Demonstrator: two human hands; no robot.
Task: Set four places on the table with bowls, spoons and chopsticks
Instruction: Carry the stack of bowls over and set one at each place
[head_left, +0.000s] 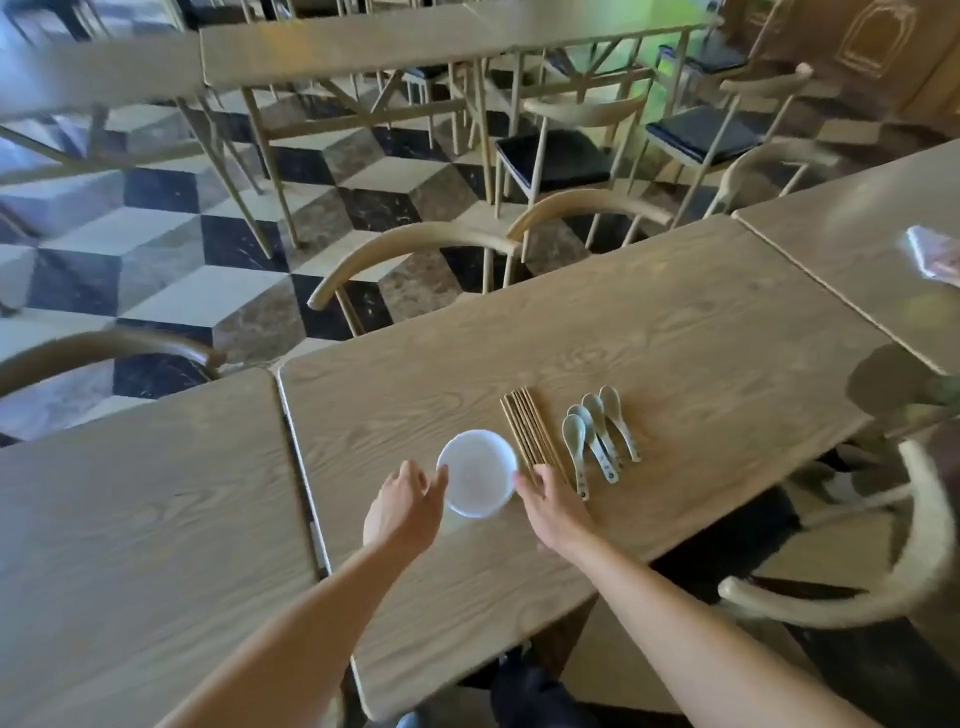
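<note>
A round, smooth white bowl (477, 473) sits on the grained wooden surface (649, 332), toward the person's side. The left hand (408, 506) and the right hand (548, 501) flank it with fingers loosely extended at its rim, grasping nothing. Just to its right lies a bundle of slim wooden chopsticks (530, 434). Beyond them, four pale glazed spoons (597, 436) lie side by side.

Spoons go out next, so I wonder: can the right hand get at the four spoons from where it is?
Probably yes. The right hand sits beside the white bowl, over the near ends of the chopsticks. The spoons lie just right of the chopsticks on the table, with nothing over them.
</note>
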